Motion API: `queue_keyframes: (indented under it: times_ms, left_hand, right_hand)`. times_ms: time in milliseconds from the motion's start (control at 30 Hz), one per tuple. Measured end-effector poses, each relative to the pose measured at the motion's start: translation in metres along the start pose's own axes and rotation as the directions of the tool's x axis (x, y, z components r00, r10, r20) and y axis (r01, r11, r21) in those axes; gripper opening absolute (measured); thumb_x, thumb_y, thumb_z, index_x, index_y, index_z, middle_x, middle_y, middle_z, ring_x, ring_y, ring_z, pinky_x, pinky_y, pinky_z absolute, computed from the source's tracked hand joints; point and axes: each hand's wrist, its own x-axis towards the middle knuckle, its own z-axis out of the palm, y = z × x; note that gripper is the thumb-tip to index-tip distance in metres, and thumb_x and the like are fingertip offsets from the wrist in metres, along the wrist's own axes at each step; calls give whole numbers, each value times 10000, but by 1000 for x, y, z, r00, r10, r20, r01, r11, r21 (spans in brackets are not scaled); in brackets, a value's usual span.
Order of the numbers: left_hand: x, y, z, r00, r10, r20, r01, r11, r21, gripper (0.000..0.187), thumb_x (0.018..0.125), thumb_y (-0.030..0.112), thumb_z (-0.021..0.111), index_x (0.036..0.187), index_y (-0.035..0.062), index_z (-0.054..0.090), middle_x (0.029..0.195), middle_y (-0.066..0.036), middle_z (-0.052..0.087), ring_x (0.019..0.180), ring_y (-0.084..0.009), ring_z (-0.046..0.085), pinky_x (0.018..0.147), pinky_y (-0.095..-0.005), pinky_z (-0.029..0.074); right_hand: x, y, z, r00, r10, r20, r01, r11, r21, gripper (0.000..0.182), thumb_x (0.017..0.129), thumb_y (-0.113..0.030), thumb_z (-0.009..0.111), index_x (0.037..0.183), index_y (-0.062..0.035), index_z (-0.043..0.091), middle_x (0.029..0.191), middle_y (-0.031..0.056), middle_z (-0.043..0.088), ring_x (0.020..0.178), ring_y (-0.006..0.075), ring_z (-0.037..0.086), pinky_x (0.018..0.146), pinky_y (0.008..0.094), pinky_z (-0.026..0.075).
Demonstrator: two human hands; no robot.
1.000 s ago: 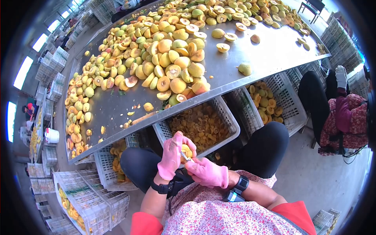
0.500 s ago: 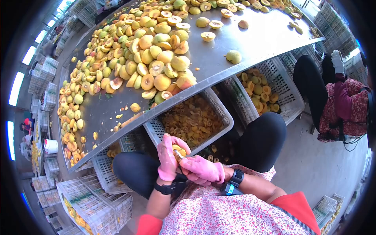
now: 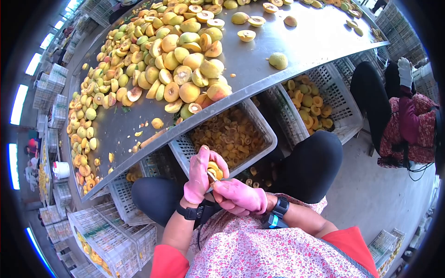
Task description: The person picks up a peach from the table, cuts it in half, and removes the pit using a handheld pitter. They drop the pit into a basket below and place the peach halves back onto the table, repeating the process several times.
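Observation:
My left hand (image 3: 200, 175), in a pink glove, is closed around a cut yellow peach half (image 3: 213, 170) above my lap. Against its cut face is the end of a small metal pitting tool (image 3: 212, 176). My right hand (image 3: 240, 195), also gloved in pink, is wrapped around that tool, and its fingers hide most of the handle. Just beyond my hands, a white crate (image 3: 270, 147) under the table edge holds many yellow fruit pieces (image 3: 227, 136).
A metal table (image 3: 259, 69) slopes across the front, with heaped halved peaches (image 3: 171, 60) on its left. Another crate (image 3: 345, 118) holds peach halves. A co-worker's patterned garment (image 3: 419, 127) shows at right. Stacked crates (image 3: 116, 241) stand at lower left.
My left hand has tipped and risen slightly with the peach half. My right hand, still on the tool, has stayed close beside it. The view has shifted a little.

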Motion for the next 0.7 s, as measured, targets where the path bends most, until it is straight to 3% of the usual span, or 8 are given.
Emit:
queue_keyframes:
  times_ms: [200,233,333,400,533,600,667,700]
  left_hand:
    - [14,-2,20,970,-75,-233,-79,804,-590,629,1064,638,280,935,92,563,809,-88,637,621,-151,557,590,-255,465]
    - [15,-5,19,939,31,-342,-179,893,-412,608,1061,641,296,1002,97,561,877,-99,656,622,-164,580,572,-260,466]
    - [17,1,0,947,-5,-321,-174,833,-525,602,1064,634,292,1021,101,569,902,-104,667,628,-170,608,574,-263,478]
    - [5,8,-12,944,18,-328,-191,842,-504,542,1080,568,323,1028,90,575,928,-108,682,623,-181,624,585,-269,493]
    - [-45,54,-67,645,458,-612,-254,884,393,446,1082,435,401,963,56,603,937,-120,680,606,-176,614,577,-264,480]
    - [-82,72,-117,605,494,-625,107,727,678,436,1067,393,438,936,32,643,954,-113,692,690,-176,638,613,-278,496]
    - [-97,77,-155,622,429,-655,487,443,753,329,1036,290,489,1032,5,656,955,-144,681,967,-319,635,893,-438,475]
    - [-99,77,-165,657,483,-579,448,367,815,299,1004,269,569,1122,16,675,1057,-154,682,983,-323,643,902,-428,488]
  right_hand:
    - [-6,2,-11,956,-147,255,72,957,281,449,1080,-528,422,921,-122,528,604,-61,409,404,37,282,354,228,216]
    - [-7,4,-11,961,-219,167,187,964,188,434,1080,-514,436,934,-116,531,603,-49,431,397,48,307,353,230,236]
    - [-5,-3,-16,924,-366,-113,367,930,-13,371,1056,-459,524,983,-96,541,620,-28,465,421,70,381,377,232,285]
    - [17,-3,-32,843,-281,-459,202,956,-215,295,1025,-402,591,1006,-114,532,640,-34,464,435,68,382,392,239,295]
    - [21,3,-45,802,-259,-538,119,952,-281,252,989,-333,632,1006,-111,513,674,-29,494,478,79,430,417,275,338]
    - [19,2,-43,817,-248,-520,74,940,-332,261,987,-332,633,1006,-96,525,682,-15,516,510,93,464,451,285,372]
    - [27,12,-50,817,-305,-489,46,880,-472,268,986,-334,629,1009,-83,536,700,-5,547,534,107,497,489,297,408]
    - [22,5,-43,823,-264,-504,2,887,-461,280,985,-333,624,1026,-65,551,725,7,579,579,112,537,535,302,438]
